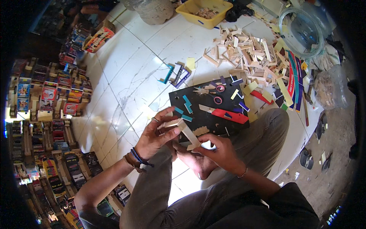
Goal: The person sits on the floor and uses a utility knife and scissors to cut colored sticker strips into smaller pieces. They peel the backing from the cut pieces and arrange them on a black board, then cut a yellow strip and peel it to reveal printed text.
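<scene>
Between my two hands is a small pale wooden frame (189, 136) made of joined strips, held slantwise above my foot. The fingers and thumb of my left hand (158, 131) close on its upper end, while my right hand (219, 150) pinches its lower end. Just beyond lies a black board (187, 95). On it rest a red utility knife (228, 115), scissors (209, 91) with dark and pink handles, and several teal strips (187, 103). Two coloured frames (179, 76) with teal and purple faces sit on the tiles past the board.
A heap of loose wooden pieces (248, 53) spreads at the far right, near a yellow basin (204, 13) and a coil of clear tubing (301, 32). Rows of decorated wooden toy trucks (49, 91) fill the left side. Coloured strips (293, 80) lie right of the heap.
</scene>
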{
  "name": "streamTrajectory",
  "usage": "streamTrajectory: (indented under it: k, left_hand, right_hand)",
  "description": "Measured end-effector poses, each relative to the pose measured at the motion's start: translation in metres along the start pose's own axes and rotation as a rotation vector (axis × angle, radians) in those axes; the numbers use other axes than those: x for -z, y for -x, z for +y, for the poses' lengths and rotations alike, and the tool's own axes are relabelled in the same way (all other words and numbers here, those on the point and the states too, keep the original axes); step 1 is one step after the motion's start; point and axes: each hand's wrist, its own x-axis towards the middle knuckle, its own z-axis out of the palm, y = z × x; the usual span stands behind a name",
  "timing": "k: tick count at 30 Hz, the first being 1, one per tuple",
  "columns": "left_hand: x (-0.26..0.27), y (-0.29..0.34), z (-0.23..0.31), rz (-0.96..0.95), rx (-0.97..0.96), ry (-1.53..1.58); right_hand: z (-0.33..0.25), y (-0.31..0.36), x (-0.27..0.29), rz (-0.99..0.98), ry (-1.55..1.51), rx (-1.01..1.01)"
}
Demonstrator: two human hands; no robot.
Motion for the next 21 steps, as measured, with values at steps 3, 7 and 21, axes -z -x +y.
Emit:
streamTrajectory:
  k: [3, 7, 21]
  left_hand:
    - [0.000, -0.012, -0.027, -0.072, 0.247, 0.119]
    - [-0.004, -0.020, -0.051, -0.197, 0.343, -0.003]
    - [-0.021, 0.003, -0.033, -0.194, 0.342, 0.477]
  right_hand:
    - [0.006, -0.001, -0.004, 0.011, -0.101, -0.209]
    - [0.007, -0.004, -0.011, -0.187, 0.051, -0.190]
    - [0.058, -0.035, 0.064, 0.140, 0.759, 0.053]
